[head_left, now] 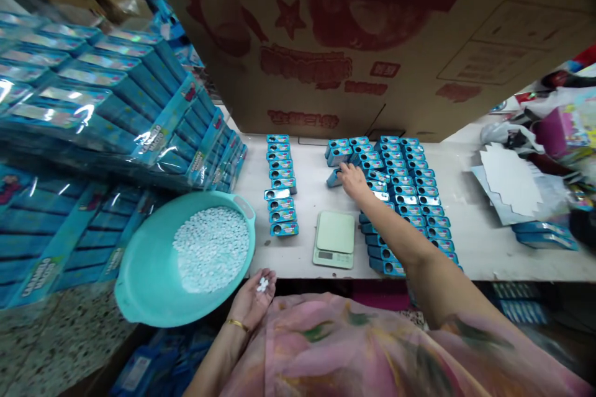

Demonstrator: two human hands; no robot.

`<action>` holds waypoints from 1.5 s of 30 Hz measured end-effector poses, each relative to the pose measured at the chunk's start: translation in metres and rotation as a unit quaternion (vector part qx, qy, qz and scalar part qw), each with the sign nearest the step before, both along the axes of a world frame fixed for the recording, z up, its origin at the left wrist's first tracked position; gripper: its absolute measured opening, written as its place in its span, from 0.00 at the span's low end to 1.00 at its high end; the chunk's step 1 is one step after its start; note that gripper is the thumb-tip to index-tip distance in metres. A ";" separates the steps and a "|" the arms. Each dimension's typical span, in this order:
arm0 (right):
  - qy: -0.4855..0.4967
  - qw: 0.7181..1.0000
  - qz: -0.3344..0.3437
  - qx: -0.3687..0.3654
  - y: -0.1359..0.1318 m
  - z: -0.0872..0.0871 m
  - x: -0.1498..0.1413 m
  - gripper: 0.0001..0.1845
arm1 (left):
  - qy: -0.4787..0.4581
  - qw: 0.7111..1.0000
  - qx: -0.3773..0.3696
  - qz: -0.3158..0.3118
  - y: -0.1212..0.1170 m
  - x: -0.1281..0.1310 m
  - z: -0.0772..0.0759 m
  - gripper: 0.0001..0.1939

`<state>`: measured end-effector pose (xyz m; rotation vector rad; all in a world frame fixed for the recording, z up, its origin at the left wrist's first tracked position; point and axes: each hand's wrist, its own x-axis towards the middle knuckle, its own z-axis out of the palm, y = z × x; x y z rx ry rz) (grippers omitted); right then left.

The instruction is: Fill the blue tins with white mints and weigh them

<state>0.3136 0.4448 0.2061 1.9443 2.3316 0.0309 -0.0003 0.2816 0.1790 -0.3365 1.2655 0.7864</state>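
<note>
Cupped palm up by the bench's front edge, my left hand (256,296) holds a few small white candies (262,285). Beside it is a turquoise basin (149,273) with a heap of white candies (212,249) inside. My right hand (354,182) reaches over the bench, its fingers closed on a small blue box (333,178); they partly cover it. Just in front of that hand stands another blue box (339,156). Rows of similar boxes (404,190) lie under and beside my right forearm. A single column of boxes (281,174) stands left of centre.
A pale kitchen scale (335,232) sits near the front edge of the white bench (307,195). A large cardboard carton (326,43) blocks the back. Wrapped blue packs (116,99) are stacked at left. Cut white card (510,180) and bagged items lie at right.
</note>
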 end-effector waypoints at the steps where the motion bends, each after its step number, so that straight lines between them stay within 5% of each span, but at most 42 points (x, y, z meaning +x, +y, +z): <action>1: -0.002 1.000 0.017 -0.007 -0.015 0.004 -0.003 0.12 | -0.002 1.000 0.000 -0.005 0.001 0.001 0.000 0.07; 7: -0.024 0.991 0.106 -0.073 -0.110 0.011 -0.038 0.10 | -0.034 0.998 0.008 -0.055 0.010 0.017 0.000 0.07; 11: -0.003 0.990 0.116 -0.080 -0.140 0.005 -0.055 0.10 | -0.044 0.995 0.022 -0.085 0.015 0.027 0.001 0.07; 14: 0.050 0.993 0.102 -0.046 -0.146 0.005 -0.047 0.12 | -0.041 0.994 0.022 -0.097 0.014 0.030 0.001 0.07; 20: 0.160 0.985 -0.055 -0.023 -0.145 0.006 -0.007 0.12 | -0.037 0.995 0.020 -0.095 0.005 0.024 -0.002 0.08; 30: 0.066 0.994 0.032 -0.082 -0.140 0.009 -0.033 0.14 | -0.033 0.996 0.020 -0.076 -0.001 0.019 -0.007 0.09; 35: 0.147 0.982 0.072 -0.097 -0.140 0.008 -0.044 0.15 | -0.045 0.995 0.019 -0.087 0.001 0.027 -0.002 0.08; 41: 0.255 0.967 -0.004 -0.029 -0.157 0.000 -0.064 0.14 | -0.084 0.990 0.051 -0.102 0.008 0.040 0.010 0.11; 45: 0.274 0.955 0.103 -0.051 -0.176 0.002 -0.116 0.13 | -0.135 0.982 0.073 -0.114 0.008 0.045 0.016 0.15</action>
